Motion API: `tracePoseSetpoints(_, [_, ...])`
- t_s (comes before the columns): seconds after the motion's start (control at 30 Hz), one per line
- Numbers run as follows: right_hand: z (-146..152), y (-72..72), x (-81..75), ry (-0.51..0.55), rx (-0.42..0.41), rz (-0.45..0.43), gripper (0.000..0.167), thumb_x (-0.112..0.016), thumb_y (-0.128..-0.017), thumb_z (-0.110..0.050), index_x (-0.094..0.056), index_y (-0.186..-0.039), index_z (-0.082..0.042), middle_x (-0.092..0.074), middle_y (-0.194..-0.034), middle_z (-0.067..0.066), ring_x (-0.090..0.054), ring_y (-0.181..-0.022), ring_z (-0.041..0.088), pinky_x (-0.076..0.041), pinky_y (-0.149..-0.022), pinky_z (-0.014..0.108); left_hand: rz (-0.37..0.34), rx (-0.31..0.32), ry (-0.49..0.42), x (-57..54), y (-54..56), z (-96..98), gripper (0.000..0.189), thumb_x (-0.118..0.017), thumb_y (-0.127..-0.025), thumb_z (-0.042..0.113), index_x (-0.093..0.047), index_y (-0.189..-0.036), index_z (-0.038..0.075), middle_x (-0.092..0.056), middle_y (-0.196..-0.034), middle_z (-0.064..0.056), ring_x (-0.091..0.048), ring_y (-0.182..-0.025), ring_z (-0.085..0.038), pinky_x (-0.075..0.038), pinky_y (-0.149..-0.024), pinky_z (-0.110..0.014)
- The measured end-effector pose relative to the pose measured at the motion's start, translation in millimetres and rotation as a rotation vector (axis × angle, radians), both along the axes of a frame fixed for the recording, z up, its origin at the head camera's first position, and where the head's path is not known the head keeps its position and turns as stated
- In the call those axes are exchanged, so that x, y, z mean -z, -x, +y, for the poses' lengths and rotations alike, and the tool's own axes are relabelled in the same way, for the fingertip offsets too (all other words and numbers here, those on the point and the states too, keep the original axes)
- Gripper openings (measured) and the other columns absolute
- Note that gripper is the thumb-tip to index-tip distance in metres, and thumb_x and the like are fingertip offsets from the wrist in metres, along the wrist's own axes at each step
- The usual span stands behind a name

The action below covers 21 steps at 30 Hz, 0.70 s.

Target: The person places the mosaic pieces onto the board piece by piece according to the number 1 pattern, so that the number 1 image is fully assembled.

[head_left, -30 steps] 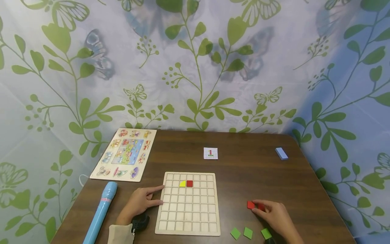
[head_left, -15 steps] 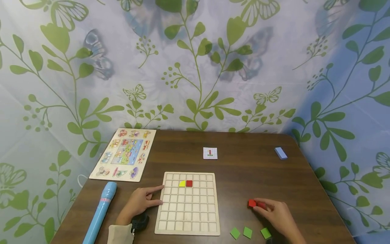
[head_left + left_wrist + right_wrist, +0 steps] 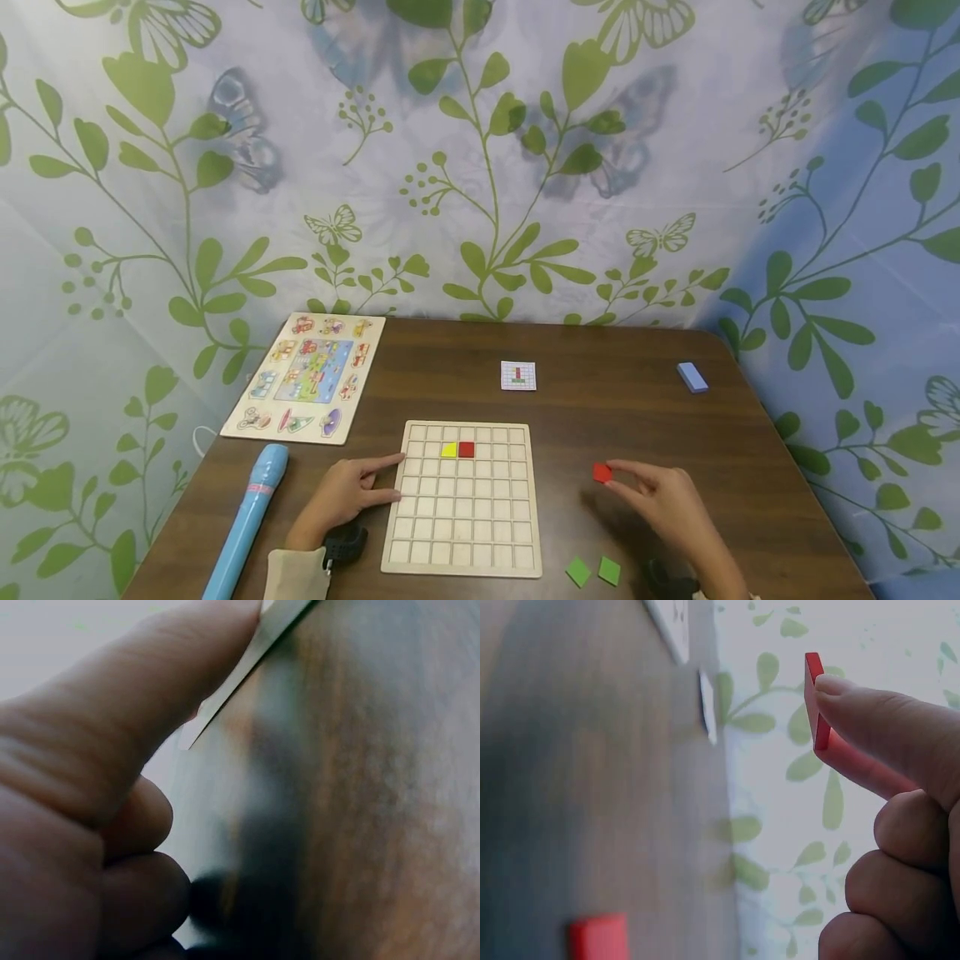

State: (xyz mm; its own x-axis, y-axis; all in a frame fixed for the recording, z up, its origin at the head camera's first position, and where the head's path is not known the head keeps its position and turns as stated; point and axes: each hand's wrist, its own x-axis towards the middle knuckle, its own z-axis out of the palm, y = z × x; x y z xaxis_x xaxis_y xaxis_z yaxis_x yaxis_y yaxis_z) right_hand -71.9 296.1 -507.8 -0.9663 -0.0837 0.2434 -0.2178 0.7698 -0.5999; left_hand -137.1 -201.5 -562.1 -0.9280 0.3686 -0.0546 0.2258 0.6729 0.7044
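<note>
Held up over the table to the right of the board is a red square tile, pinched between thumb and index finger of my right hand. The right wrist view shows that tile edge-on at the fingertips, the other fingers curled. My left hand lies beside the wooden grid board, index fingertip and thumb tip right at its left edge. In the left wrist view a finger covers part of the board's edge. One yellow piece and one red tile sit side by side in the board's second row.
Two green tiles lie near the front, right of the board. Another red tile rests on the table. Behind the board is a small pattern card. A picture puzzle, a blue microphone and a blue block lie around.
My right hand has lifted the red tile off the table and moved it up and to the left. The third green tile is now hidden by the right arm. My left hand stays put.
</note>
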Motion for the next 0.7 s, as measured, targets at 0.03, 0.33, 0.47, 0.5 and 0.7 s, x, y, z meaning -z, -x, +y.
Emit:
tracePoseSetpoints(0.03, [-3.7,3.0,-2.4,0.000,-0.012,0.014,0.023,-0.088,-0.082,-0.025,-0.082,-0.103,-0.019,-0.028,-0.056,-0.021,-0.027,-0.048,-0.004,-0.029,-0.043,0.021,0.003,0.000,0.000,0.0,-0.2,0.1,0.057,-0.084,-0.081,0.048,-0.071,-0.134,0.031,-0.032,-0.054,0.014,-0.024,-0.050,-0.001,-0.027,-0.051,-0.021])
tracePoseSetpoints(0.33, [-41.9,31.0,-14.4,0.055,-0.137,0.085,0.025,-0.088,-0.081,-0.020,-0.082,-0.105,-0.016,-0.028,-0.057,-0.023,-0.025,-0.050,-0.006,-0.024,-0.045,0.019,0.018,0.000,0.006,-0.1,0.2,1.2,0.056,-0.084,-0.081,0.048,-0.070,-0.133,0.032,-0.032,-0.054,0.014,-0.024,-0.051,-0.001,-0.026,-0.051,-0.022])
tracePoseSetpoints(0.47, [-59.0,40.3,-17.3,0.089,-0.196,0.073,0.028,-0.088,-0.081,-0.017,-0.081,-0.108,-0.016,-0.026,-0.056,-0.022,-0.023,-0.050,-0.005,-0.024,-0.046,0.020,0.016,0.000,0.003,0.2,0.2,1.5,0.056,-0.084,-0.081,0.048,-0.071,-0.133,0.031,-0.032,-0.054,0.014,-0.024,-0.051,-0.001,-0.027,-0.051,-0.022])
tracePoseSetpoints(0.5, [-63.2,42.0,-17.9,0.093,-0.208,0.065,0.028,-0.088,-0.081,-0.017,-0.081,-0.108,-0.015,-0.026,-0.056,-0.022,-0.023,-0.050,-0.005,-0.024,-0.047,0.019,0.016,0.000,0.004,0.6,0.2,1.3,0.056,-0.084,-0.081,0.048,-0.071,-0.133,0.031,-0.032,-0.054,0.014,-0.024,-0.051,-0.001,-0.027,-0.051,-0.022])
tracePoseSetpoints(0.7, [-87.7,49.0,-21.4,0.122,-0.265,0.005,0.028,-0.085,-0.085,-0.021,-0.080,-0.111,-0.013,-0.025,-0.057,-0.020,-0.022,-0.051,-0.003,-0.027,-0.049,0.019,0.017,-0.006,0.012,0.7,-0.5,0.6,0.058,-0.084,-0.080,0.049,-0.071,-0.133,0.030,-0.032,-0.054,0.015,-0.025,-0.051,-0.001,-0.028,-0.052,-0.022])
